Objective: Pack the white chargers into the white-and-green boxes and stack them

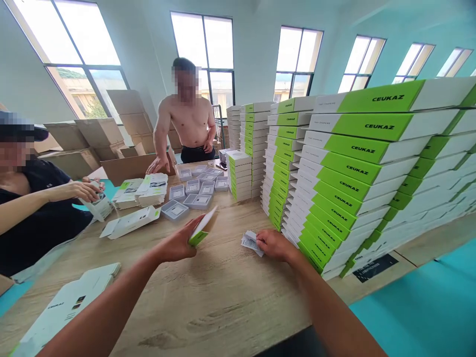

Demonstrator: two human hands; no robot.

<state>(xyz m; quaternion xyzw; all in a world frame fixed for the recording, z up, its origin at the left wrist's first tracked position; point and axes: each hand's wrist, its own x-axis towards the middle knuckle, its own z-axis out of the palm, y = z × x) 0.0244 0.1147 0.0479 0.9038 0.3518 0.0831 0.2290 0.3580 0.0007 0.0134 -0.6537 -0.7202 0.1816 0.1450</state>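
Observation:
My left hand (181, 241) is closed round a white and green carton (203, 229), held tilted above the middle of the wooden table. Its inside is hidden from me. In my right hand (274, 245) is a folded printed leaflet (251, 242), gripped at its right end between thumb and fingers, low over the tabletop. The leaflet and the carton are apart. Just right of my right hand rises a tall stack of white and green boxes (334, 198) marked CEUKAZ. Beyond my left hand lie several grey plastic trays (175, 210).
Flat cartons (70, 302) lie at the near left, and a pile of cartons (151, 189) farther back. A co-worker (186, 119) stands across the table (208, 307); another person (33, 198) at the left handles a box. Brown cardboard boxes (92, 136) stand behind.

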